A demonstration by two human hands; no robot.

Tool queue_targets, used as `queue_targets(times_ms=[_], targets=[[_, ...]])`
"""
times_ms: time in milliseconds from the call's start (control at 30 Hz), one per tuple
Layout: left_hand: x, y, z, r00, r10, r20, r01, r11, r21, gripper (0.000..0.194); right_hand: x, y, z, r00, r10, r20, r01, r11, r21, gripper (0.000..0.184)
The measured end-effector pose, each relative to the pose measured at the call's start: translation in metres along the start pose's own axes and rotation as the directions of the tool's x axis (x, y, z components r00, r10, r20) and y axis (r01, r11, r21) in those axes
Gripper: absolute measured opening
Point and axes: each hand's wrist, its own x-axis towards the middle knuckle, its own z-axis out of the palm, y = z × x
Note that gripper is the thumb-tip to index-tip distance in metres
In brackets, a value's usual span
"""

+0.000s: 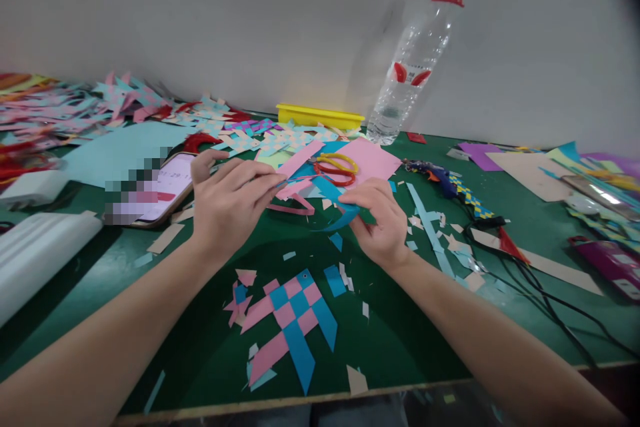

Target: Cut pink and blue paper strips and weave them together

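Note:
Both my hands are raised above the green table. In my left hand (235,197), the fingers are pinched on pink paper strips, one of which curls in a loop (300,204) below the fingertips. My right hand (377,221) is closed on a curved blue paper strip (346,217) between thumb and fingers. The strips come close together between the hands; whether they are interlaced I cannot tell. Below lies a woven pink and blue paper fish (300,303) with a small eye. Scissors (337,170) with yellow and red handles rest just behind the strips on coloured paper.
A tall clear bottle (407,73) leans against the wall behind a yellow tray (320,117). A phone (163,187) lies left, near a white box-like object (43,257). Dark cables (545,293) and a beaded-looking cord cross the right side. Paper scraps (465,257) are scattered about.

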Motion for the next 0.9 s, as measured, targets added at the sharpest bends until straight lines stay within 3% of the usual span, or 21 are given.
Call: queue_targets(times_ms=[167,300,467,900], targets=[[-0.0006,-0.0012,0.0001,1.000,0.018,0.002,-0.018,1.000,0.016,0.012,0.0003,-0.0018,0.0004,0.996,-0.073,-0.044,0.074,0.997,0.009,0.019],[-0.0009,0.0000,-0.0003,1.000,0.022,0.009,-0.022,1.000,0.018,0.014,0.0007,-0.0047,0.0022,0.992,0.041,-0.117,-0.039,0.999,0.020,0.014],[0.0017,0.0029,-0.0009,0.997,0.074,-0.005,-0.074,0.997,0.023,0.012,-0.0005,-0.0024,0.0055,0.956,0.222,-0.194,-0.206,0.974,0.096,0.010],[0.0032,0.0047,-0.0009,0.996,0.087,-0.029,-0.087,0.996,0.018,0.011,-0.0037,0.0043,0.0088,0.938,0.291,-0.187,-0.262,0.951,0.163,0.009]])
